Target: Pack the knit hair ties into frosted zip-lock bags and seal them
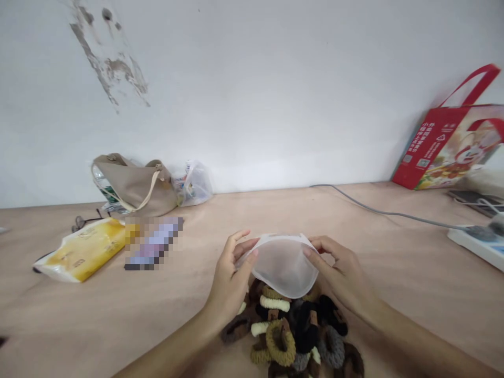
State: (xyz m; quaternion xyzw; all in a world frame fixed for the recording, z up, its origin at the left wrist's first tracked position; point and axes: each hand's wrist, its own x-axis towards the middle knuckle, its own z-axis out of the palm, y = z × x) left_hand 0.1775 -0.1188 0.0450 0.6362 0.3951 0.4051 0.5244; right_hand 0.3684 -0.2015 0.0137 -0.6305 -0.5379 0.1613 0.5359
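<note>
Between my two hands is a frosted translucent plastic bag [285, 265], its mouth spread toward me. My left hand [236, 270] grips the bag's left edge between thumb and fingers. On the opposite edge, my right hand [336, 265] pinches the plastic with its thumb in front. Just below the bag lies a pile of fuzzy hair ties [281, 344] in mustard, cream, black, grey and brown; some carry small brown tags. The bag's lower lip covers the far part of the pile. Whether anything lies inside the bag is unclear.
To the left lie a yellow tissue pack [92, 249], a pixelated phone-like item [155, 247] and glasses [80, 223]. A beige handbag [136, 181] and a clear plastic bag [197, 184] stand by the wall. At right are a red carry bag [441, 144], a power strip [478, 244] and its grey cable [378, 211].
</note>
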